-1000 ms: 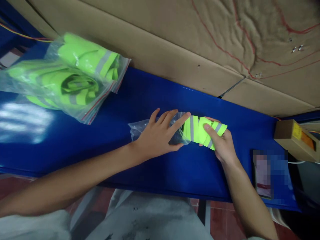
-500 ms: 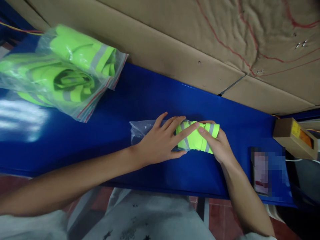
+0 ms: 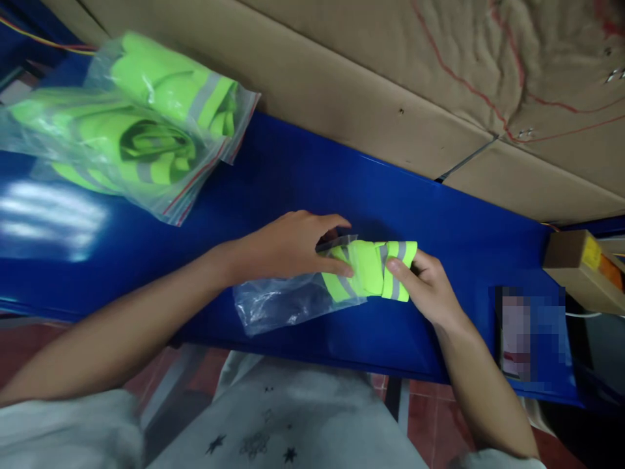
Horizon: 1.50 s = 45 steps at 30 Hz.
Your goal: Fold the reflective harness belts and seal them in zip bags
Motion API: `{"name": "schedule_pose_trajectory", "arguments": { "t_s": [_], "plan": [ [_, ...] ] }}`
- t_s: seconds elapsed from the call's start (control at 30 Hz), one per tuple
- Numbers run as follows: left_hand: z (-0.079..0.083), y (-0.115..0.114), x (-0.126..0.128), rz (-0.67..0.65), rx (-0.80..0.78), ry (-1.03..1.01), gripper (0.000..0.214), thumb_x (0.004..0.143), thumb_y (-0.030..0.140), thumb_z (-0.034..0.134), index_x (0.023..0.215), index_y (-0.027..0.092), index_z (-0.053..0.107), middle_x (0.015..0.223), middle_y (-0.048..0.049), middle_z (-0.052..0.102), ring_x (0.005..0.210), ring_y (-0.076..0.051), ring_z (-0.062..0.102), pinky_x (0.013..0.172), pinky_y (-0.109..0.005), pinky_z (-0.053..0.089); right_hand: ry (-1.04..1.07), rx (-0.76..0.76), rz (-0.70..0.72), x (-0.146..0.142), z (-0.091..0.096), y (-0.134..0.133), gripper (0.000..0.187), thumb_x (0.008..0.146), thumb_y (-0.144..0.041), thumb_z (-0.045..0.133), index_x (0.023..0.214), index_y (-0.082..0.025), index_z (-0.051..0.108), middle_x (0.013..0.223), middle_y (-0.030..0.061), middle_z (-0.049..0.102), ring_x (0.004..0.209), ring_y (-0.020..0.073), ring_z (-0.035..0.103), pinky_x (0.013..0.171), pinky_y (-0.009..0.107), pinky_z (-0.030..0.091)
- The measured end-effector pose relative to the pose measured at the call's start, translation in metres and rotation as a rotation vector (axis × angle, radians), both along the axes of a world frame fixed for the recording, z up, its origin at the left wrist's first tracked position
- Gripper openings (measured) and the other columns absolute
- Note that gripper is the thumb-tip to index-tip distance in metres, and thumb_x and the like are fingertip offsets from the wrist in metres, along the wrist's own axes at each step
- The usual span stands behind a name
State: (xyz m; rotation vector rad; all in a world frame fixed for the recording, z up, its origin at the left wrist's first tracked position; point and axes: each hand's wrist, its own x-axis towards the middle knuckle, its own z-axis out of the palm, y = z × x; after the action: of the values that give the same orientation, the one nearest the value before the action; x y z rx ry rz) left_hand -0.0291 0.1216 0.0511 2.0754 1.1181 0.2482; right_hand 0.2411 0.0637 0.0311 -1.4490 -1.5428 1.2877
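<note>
A folded neon-yellow reflective vest (image 3: pixel 370 268) with grey bands lies partly inside a clear plastic bag (image 3: pixel 273 306) over the blue table. Its left part is under the film, while the right end sticks out of the bag's mouth. My right hand (image 3: pixel 434 286) pinches that outer end, thumb on top and fingers behind. At the bagged end, my left hand (image 3: pixel 288 247) curves round the far edge of the bag. Its thumb rests on the film over the vest, and the fingers on the far side are partly hidden.
Several bagged neon-yellow vests (image 3: pixel 161 146) are piled at the back left of the blue table (image 3: pixel 303 169). A brown padded panel (image 3: pixel 351 71) runs along the back edge. To the right are a small cardboard box (image 3: pixel 566 260) and a blurred-out flat object (image 3: pixel 517 339).
My left hand has drawn back leftward from on top of the vest to the bag's far edge. More of the bag now shows. My right hand keeps its hold on the vest's end.
</note>
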Motion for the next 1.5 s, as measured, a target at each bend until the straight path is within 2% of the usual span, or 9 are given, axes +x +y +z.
{"name": "schedule_pose_trajectory", "arguments": {
  "t_s": [0.17,0.47,0.7,0.93,1.07,1.27,1.37,1.43,1.5],
  "plan": [
    [-0.001,-0.003,0.01,-0.001,-0.115,-0.171,0.049,0.087,0.063,0.069,0.105,0.018,0.075,0.078,0.0011,0.071,0.067,-0.013,0.061,0.063,-0.025,0.035,0.015,-0.011,-0.004,-0.002,-0.001,-0.002,0.034,0.093,-0.053,0.071,0.102,-0.022,0.077,0.091,0.0028,0.076,0.077,0.017,0.068,0.067,0.028,0.055],
    [-0.007,-0.019,0.022,-0.02,-0.261,-0.302,0.046,0.089,0.06,0.068,0.106,0.018,0.076,0.083,0.0003,0.072,0.069,-0.012,0.06,0.06,-0.024,0.035,0.025,-0.091,0.208,-0.012,-0.001,-0.007,0.036,0.096,-0.055,0.065,0.105,-0.022,0.077,0.095,0.0031,0.076,0.083,0.018,0.069,0.072,0.028,0.057],
    [-0.012,-0.014,0.023,0.032,-0.293,-0.326,0.048,0.089,0.062,0.066,0.105,0.017,0.076,0.086,-0.0009,0.073,0.075,-0.014,0.063,0.06,-0.024,0.037,0.182,-0.207,0.084,-0.01,-0.003,-0.006,0.033,0.095,-0.049,0.07,0.119,-0.026,0.072,0.091,0.0016,0.071,0.077,0.0139,0.065,0.069,0.024,0.054],
    [-0.009,-0.028,0.029,0.092,-0.232,-0.376,0.042,0.091,0.056,0.068,0.114,0.021,0.077,0.087,0.0005,0.075,0.076,-0.014,0.064,0.065,-0.023,0.04,0.066,-0.038,0.143,-0.013,0.001,-0.005,0.026,0.085,-0.051,0.081,0.089,-0.026,0.083,0.094,0.0052,0.074,0.081,0.0178,0.069,0.07,0.029,0.054],
    [-0.011,-0.029,0.029,0.108,-0.236,-0.374,0.035,0.09,0.052,0.071,0.108,0.024,0.078,0.082,0.0025,0.074,0.071,-0.012,0.063,0.062,-0.023,0.039,0.071,-0.071,0.2,-0.02,0.001,-0.01,0.026,0.09,-0.051,0.076,0.099,-0.028,0.084,0.092,0.0045,0.074,0.082,0.0182,0.069,0.071,0.03,0.057],
    [-0.015,-0.024,0.027,0.157,-0.317,-0.49,0.028,0.086,0.042,0.077,0.103,0.02,0.075,0.098,-0.001,0.077,0.086,-0.014,0.07,0.076,-0.023,0.049,0.35,-0.413,0.365,-0.019,0.001,-0.009,0.095,0.086,-0.095,0.026,0.118,-0.023,0.079,0.092,0.0103,0.075,0.097,0.0259,0.074,0.085,0.043,0.062],
    [-0.01,-0.025,0.027,0.149,-0.356,-0.517,0.025,0.086,0.039,0.078,0.099,0.018,0.073,0.096,-0.0022,0.076,0.087,-0.015,0.07,0.079,-0.025,0.051,0.201,-0.213,0.401,-0.026,0.0,-0.013,0.078,0.09,-0.088,0.04,0.119,-0.027,0.077,0.092,0.0068,0.075,0.095,0.0252,0.073,0.089,0.044,0.061],
    [-0.006,-0.026,0.027,0.182,-0.367,-0.575,0.028,0.084,0.038,0.08,0.101,0.017,0.071,0.099,-0.0034,0.076,0.09,-0.016,0.07,0.081,-0.027,0.053,0.009,0.062,0.297,-0.03,0.001,-0.017,0.048,0.092,-0.067,0.064,0.119,-0.03,0.076,0.101,0.0043,0.076,0.1,0.0256,0.072,0.096,0.044,0.059],
    [-0.001,-0.027,0.026,0.263,-0.366,-0.669,0.029,0.084,0.036,0.08,0.102,0.018,0.068,0.102,-0.0036,0.075,0.092,-0.017,0.07,0.082,-0.029,0.054,-0.13,0.31,0.145,-0.031,0.005,-0.018,0.045,0.086,-0.054,0.079,0.124,-0.031,0.074,0.119,0.0052,0.073,0.116,0.0291,0.067,0.106,0.046,0.054]
  ]
}}
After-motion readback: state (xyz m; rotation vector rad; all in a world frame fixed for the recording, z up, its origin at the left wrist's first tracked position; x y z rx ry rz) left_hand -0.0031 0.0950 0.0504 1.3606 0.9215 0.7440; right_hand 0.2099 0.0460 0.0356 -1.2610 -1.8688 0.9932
